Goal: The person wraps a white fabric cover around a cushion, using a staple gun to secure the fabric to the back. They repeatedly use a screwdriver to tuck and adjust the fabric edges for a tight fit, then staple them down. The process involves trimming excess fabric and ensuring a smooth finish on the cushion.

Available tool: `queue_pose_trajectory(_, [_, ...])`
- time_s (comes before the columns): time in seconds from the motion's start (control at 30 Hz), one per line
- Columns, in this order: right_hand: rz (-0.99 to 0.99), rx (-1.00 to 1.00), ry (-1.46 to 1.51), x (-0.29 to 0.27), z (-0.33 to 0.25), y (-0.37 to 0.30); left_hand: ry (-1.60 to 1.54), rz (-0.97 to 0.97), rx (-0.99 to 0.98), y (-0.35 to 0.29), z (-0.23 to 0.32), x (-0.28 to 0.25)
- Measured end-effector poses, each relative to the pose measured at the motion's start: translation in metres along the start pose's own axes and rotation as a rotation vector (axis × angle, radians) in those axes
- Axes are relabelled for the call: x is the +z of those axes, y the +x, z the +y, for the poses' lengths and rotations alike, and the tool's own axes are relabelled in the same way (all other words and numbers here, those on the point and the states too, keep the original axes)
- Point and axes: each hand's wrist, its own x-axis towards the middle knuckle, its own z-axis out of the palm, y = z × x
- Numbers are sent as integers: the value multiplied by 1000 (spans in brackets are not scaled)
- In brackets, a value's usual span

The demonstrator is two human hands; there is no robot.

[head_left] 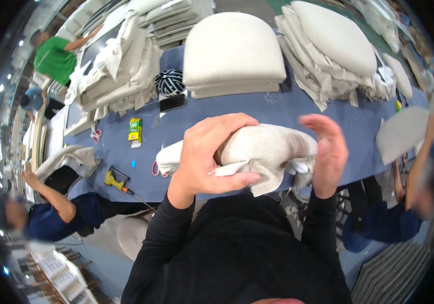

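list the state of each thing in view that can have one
Left hand: closed on the held cushion
Right hand: open by the cushion's right end, contact unclear
Held cushion: lifted, fabric flap hanging loose
Phone: lying flat, screen dark
Yellow tool: lying on its side, hose attached
Red-handled scissors: lying down, blades unclear
Central cushions: stacked flat

Your left hand (199, 152) grips a cream fabric-covered pad (272, 144), thumb against its loose flap (270, 182); your right hand (331, 154) is blurred at its right end, contact unclear. On the blue table (158, 137), a yellow staple gun (113, 179) and a green-yellow box (135, 130) lie to your left, cream cushions (234, 53) stacked ahead.
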Motion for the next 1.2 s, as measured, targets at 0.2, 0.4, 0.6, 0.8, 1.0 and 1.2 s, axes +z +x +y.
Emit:
queue_pose_trajectory(0.2, [-253,-277,-395,36,-8,9,-12,-24,-246,5,39,21])
queue_pose_trajectory(0.4, [-232,-250,-347,44,-6,4,-50,-87,-337,1,43,16])
queue_pose_trajectory(0.6, [-212,-307,-367,50,-6,0,-15,-145,-276,-6,42,6])
queue_pose_trajectory(0.8, [-191,-382,-327,51,-2,-9,21,-161,-269,-15,48,6])
queue_pose_trajectory(1.0, [-193,-446,-330,39,9,9,-22,-67,-272,-9,33,14])
queue_pose_trajectory(1.2, [88,-147,-618,21,84,-13,13,197,-389,-3,15,15])
